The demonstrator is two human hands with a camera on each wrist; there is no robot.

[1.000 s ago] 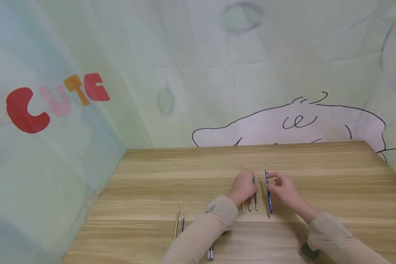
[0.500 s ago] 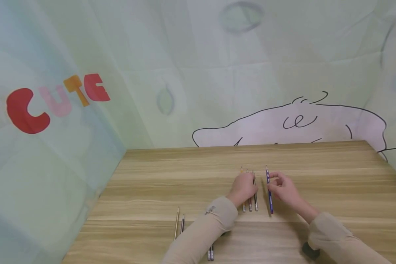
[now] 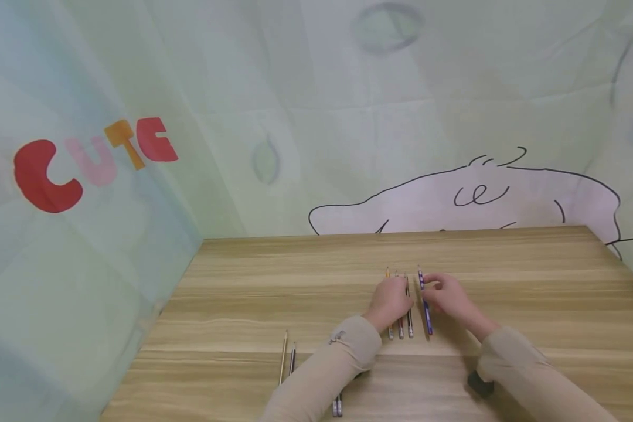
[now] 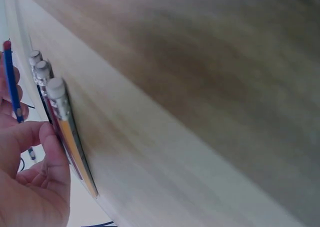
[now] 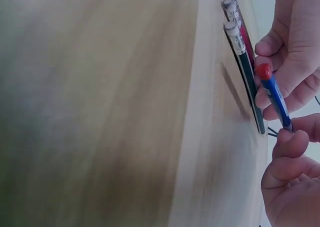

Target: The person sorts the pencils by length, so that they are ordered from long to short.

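In the head view, three pencils with white erasers lie side by side: a yellow pencil (image 4: 75,142), a dark red pencil (image 3: 401,327) and a black pencil (image 5: 248,69). My left hand (image 3: 390,300) lies over them, thumb and fingers pinching the black one at the right of the row. Just right of that row, my right hand (image 3: 450,298) pinches a blue patterned pencil (image 3: 427,316) with a red end between thumb and fingertips. Its tip points away from me, and its shadow shows beside it. The left hand hides the middle of the row.
More pencils lie at the near left of the wooden table (image 3: 232,293), among them a gold pencil (image 3: 282,357) and a dark pencil (image 3: 292,356). My left sleeve partly covers them. A printed cloth (image 3: 242,88) stands behind the table.
My right hand has brought the blue pencil a little leftward, closer to the row. The left hand stays at the row.
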